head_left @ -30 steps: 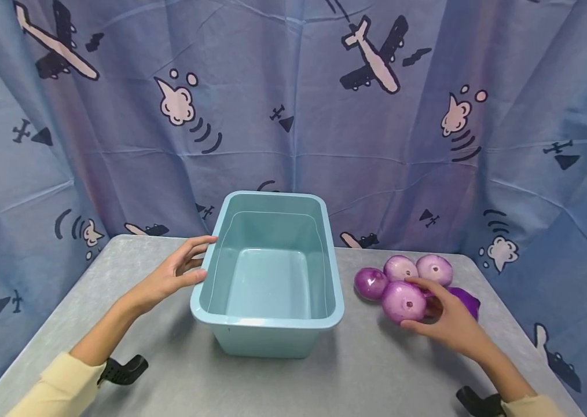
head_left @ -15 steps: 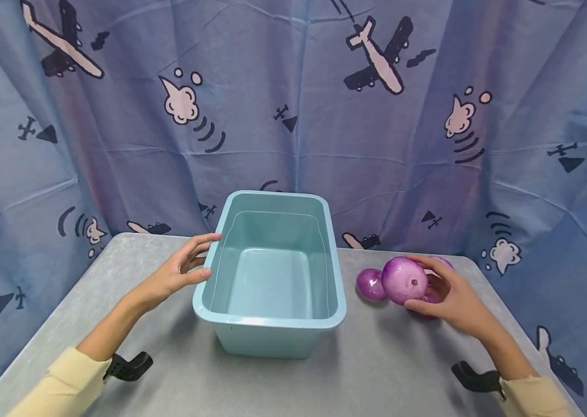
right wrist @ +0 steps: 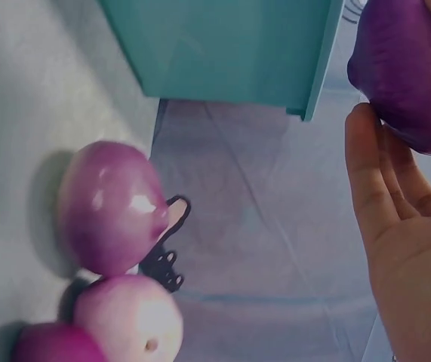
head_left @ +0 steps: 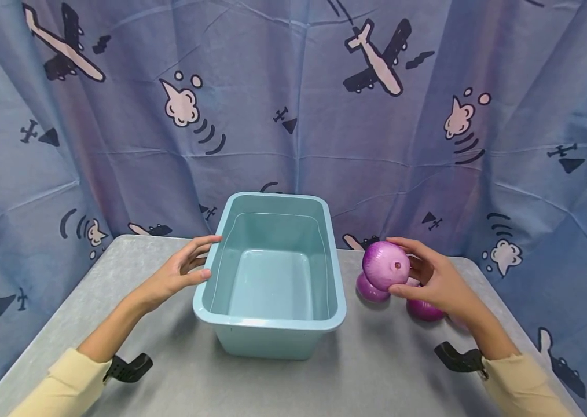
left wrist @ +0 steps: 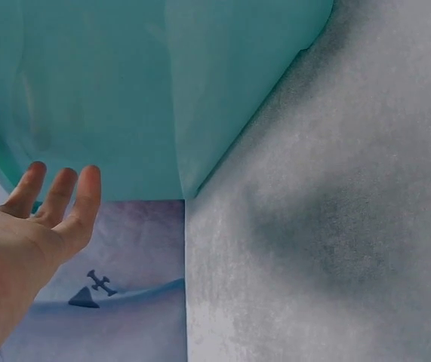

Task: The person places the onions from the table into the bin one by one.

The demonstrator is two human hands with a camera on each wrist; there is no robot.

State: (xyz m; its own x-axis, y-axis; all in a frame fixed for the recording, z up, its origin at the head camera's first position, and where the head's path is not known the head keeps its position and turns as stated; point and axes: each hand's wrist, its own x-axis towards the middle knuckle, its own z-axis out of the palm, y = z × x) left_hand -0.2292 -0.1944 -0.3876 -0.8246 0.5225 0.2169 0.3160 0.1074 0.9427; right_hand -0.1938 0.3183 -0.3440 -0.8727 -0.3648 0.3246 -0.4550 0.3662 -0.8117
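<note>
I see the right hand [head_left: 439, 284] grasping a red onion [head_left: 384, 266] above the desk [head_left: 377, 376], beside the plastic tub [head_left: 270, 322]; the left hand [head_left: 175, 271], fingers relaxed, touches its rim, likely steadying it

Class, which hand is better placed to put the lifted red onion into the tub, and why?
Probably the right hand: it holds the red onion above the table, right of the plastic tub. The left hand, at the tub's left rim, holds no onion.
</note>
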